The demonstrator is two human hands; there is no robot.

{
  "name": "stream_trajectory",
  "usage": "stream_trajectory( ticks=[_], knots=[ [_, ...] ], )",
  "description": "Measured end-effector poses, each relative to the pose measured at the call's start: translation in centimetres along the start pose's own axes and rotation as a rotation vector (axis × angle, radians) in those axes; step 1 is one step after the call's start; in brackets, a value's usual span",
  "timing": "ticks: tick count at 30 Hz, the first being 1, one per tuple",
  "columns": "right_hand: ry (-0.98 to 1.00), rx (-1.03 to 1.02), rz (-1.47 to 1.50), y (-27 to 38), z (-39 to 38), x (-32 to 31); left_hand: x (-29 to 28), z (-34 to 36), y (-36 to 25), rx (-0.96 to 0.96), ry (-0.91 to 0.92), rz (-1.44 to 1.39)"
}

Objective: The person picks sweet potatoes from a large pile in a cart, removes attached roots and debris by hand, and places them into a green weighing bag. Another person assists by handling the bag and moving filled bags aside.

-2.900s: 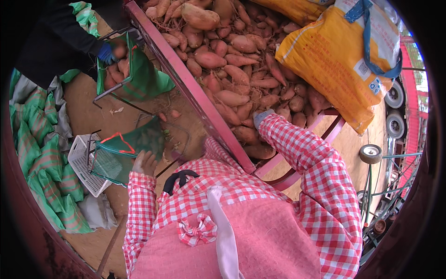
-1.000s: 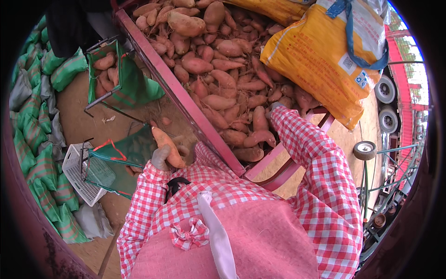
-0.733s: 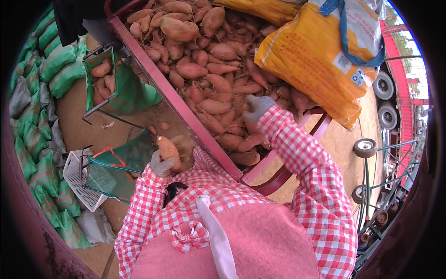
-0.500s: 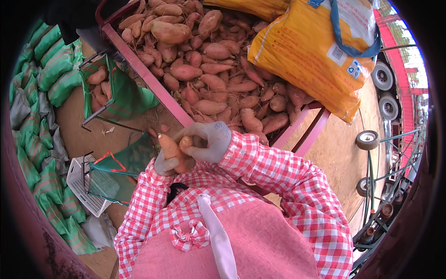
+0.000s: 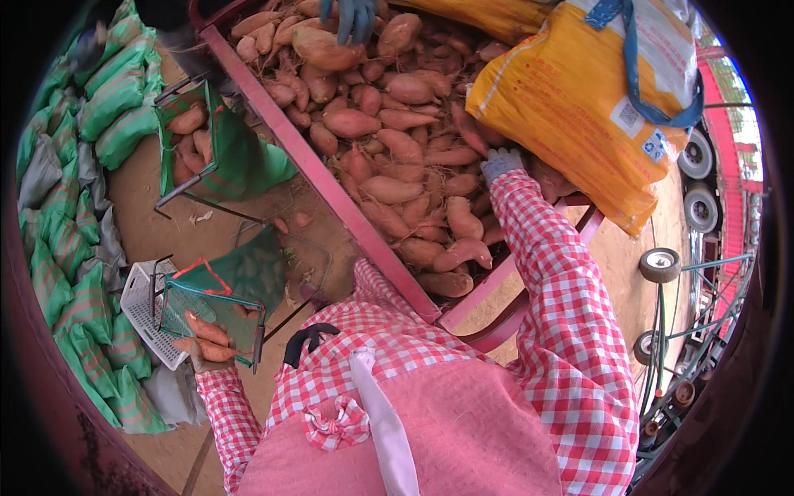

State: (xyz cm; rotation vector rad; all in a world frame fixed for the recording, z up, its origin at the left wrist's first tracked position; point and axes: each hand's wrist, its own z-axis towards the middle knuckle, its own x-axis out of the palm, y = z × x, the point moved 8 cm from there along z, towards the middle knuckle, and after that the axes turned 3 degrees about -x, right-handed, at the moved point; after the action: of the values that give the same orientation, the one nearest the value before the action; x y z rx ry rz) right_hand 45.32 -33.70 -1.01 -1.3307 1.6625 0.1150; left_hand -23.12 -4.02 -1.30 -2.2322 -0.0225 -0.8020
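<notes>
My left hand [image 5: 199, 359], in a dirty glove, is at the lower left, closed on sweet potatoes [image 5: 208, 330]. Two show there, over the mouth of a green mesh bag [image 5: 246, 266] hung on a metal frame. My right hand [image 5: 501, 164], in a pale glove, reaches onto the right side of a heap of sweet potatoes [image 5: 392, 189]. Its fingers are extended over the heap, beside an orange bag [image 5: 571, 99], and I see nothing gripped in them. The heap lies in a red metal-framed cart [image 5: 331, 202].
Another person's blue-gloved hand [image 5: 356, 20] touches the heap's far side. A second green bag [image 5: 240, 165] on a frame holds sweet potatoes. A white plastic crate [image 5: 141, 302] is beside the mesh bag. Stacked green sacks [image 5: 78, 331] line the left; a wheeled frame [image 5: 660, 264] stands right.
My hands have parted. The left carried sweet potatoes down left to the mesh bag; the right moved up right onto the heap. A blue-gloved hand has appeared at the far side.
</notes>
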Motion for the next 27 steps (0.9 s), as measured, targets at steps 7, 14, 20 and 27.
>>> stream_trajectory(
  ticks=[7,14,20,27],
  knots=[
    [-0.323,0.049,0.641,-4.3,-2.0,-3.9,-5.9,4.1,4.1,0.191,0.044,1.274],
    [-0.263,-0.057,2.175,0.0,-5.2,-6.1,24.2,7.3,9.3,-0.094,0.459,0.57],
    [-0.243,-0.71,1.83,12.3,-12.5,-13.7,36.9,4.2,13.2,0.063,0.736,0.705],
    [-0.293,-0.813,1.788,21.4,-13.2,-14.4,33.4,5.8,11.2,-0.025,0.402,-0.018]
  ],
)
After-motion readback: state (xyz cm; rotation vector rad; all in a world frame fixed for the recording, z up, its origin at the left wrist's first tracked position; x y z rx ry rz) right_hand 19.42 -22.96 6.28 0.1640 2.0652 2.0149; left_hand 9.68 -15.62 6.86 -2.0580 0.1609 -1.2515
